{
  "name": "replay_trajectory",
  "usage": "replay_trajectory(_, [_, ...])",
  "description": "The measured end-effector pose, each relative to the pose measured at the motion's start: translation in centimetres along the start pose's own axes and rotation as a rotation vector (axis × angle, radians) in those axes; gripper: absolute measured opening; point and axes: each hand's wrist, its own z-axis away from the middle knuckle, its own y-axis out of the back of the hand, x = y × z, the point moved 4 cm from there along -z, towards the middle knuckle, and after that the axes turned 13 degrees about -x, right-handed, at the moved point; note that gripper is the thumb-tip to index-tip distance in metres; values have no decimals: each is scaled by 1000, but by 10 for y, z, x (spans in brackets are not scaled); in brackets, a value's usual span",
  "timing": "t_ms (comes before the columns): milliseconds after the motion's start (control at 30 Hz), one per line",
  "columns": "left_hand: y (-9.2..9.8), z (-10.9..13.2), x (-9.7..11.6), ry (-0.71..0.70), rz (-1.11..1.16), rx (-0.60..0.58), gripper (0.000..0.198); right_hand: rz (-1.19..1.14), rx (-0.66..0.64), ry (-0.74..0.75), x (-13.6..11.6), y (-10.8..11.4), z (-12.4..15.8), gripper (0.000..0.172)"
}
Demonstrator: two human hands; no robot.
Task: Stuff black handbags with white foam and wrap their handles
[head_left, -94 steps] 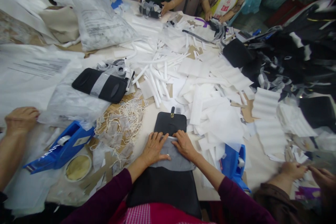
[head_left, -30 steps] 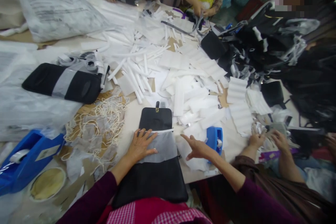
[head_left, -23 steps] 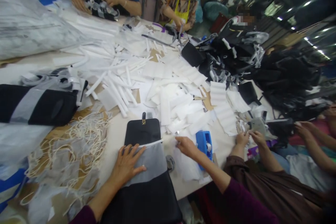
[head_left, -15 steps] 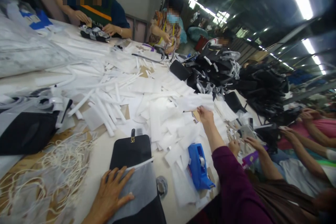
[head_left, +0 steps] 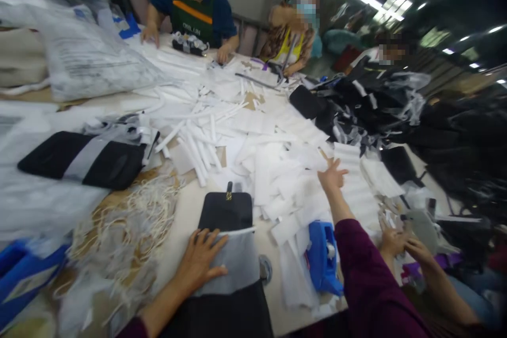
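Spread open, the left hand (head_left: 201,261) rests on translucent grey sheeting (head_left: 238,268); toward two o'clock, the right hand (head_left: 333,176) is splayed over thin white foam sheets (head_left: 354,182).

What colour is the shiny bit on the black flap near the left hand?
Gold: the little clasp shows best in the head view.

The pale table (head_left: 190,203) bears white sheets (head_left: 283,171), a black bag (head_left: 226,212) and 1 blue dispenser (head_left: 320,259).
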Motion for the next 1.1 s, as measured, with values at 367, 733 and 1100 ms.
replay_trajectory(367, [4,3,8,0,27,-20,79,514,-772,405,-88,-218,139,41])
replay_trajectory(733, [8,3,12,1,10,-2,78,566,-916,326,-118,-216,145,24])
replay_trajectory(1100, [4,6,20,-26,-6,-1,73,166,-619,596,-66,-180,287,33])
